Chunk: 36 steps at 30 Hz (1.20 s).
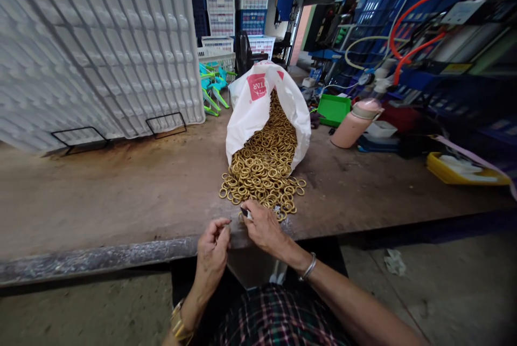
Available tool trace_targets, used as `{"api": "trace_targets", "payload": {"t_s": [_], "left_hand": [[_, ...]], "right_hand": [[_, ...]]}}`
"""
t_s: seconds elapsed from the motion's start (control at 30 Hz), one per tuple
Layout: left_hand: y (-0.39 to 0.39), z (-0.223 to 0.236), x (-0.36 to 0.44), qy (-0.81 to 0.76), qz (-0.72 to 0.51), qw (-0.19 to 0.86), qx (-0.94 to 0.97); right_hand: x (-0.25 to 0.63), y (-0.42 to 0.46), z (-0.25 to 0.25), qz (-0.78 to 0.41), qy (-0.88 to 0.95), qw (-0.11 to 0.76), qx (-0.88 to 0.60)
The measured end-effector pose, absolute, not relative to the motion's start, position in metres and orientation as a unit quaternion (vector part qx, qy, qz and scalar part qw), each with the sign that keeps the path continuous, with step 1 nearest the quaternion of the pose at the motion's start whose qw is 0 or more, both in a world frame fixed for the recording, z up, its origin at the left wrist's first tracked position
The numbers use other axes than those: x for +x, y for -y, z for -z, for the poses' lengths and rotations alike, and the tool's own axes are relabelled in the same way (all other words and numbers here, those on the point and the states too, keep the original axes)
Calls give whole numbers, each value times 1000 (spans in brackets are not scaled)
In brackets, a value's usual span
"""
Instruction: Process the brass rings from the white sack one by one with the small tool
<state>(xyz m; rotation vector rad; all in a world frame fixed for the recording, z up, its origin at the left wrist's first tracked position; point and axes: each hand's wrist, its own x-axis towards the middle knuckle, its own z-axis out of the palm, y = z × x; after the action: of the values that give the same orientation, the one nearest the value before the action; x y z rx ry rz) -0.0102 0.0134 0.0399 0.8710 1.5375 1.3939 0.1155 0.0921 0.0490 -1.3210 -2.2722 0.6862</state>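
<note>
A white sack point(246, 114) with red print lies on its side, and brass-coloured rings point(262, 173) spill from its mouth onto the table. At the front of the pile my right hand point(266, 230) grips a small black-and-white object point(246, 213) between thumb and fingers; its kind is unclear. To the left, my left hand point(213, 249) is closed in a pinch just over the table's front edge. What its fingertips hold, if anything, is too small to name. The hands are apart. Below them, a pale grey container or bag point(256, 268) shows between my forearms.
White ribbed plastic trays point(121, 39) stand upright at left, with black wire stands point(81, 138) at their foot. Blue-green plastic pieces point(214, 87) lie behind. On the right are a pink bottle point(351, 127), a green tray point(334, 110) and a yellow tray point(448, 171).
</note>
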Motion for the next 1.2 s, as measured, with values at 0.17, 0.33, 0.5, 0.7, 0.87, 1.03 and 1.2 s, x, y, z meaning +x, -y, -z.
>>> {"api": "trace_targets", "payload": {"t_s": [0.17, 0.33, 0.5, 0.7, 0.87, 1.03, 1.2], "left_hand": [[-15, -38, -12, -593, -531, 349, 494], [-15, -44, -6, -577, -537, 385, 479], [-14, -48, -4, -594, -549, 396, 434], [-13, -48, -3, -615, -523, 374, 457], [-14, -51, -2, -622, -513, 379, 454], [-10, -56, -1, -607, -489, 500, 377], [-7, -54, 1, -559, -487, 594, 313]], "right_hand": [[118, -96, -56, -489, 715, 238, -440], [119, -91, -64, -703, 548, 168, -420], [117, -86, -65, -749, 499, 164, -404], [118, -82, -63, -553, 690, 207, -418], [116, -84, -63, -488, 734, 191, -433], [116, -86, -61, -488, 733, 196, -432], [117, -84, -62, -502, 726, 220, -416]]}}
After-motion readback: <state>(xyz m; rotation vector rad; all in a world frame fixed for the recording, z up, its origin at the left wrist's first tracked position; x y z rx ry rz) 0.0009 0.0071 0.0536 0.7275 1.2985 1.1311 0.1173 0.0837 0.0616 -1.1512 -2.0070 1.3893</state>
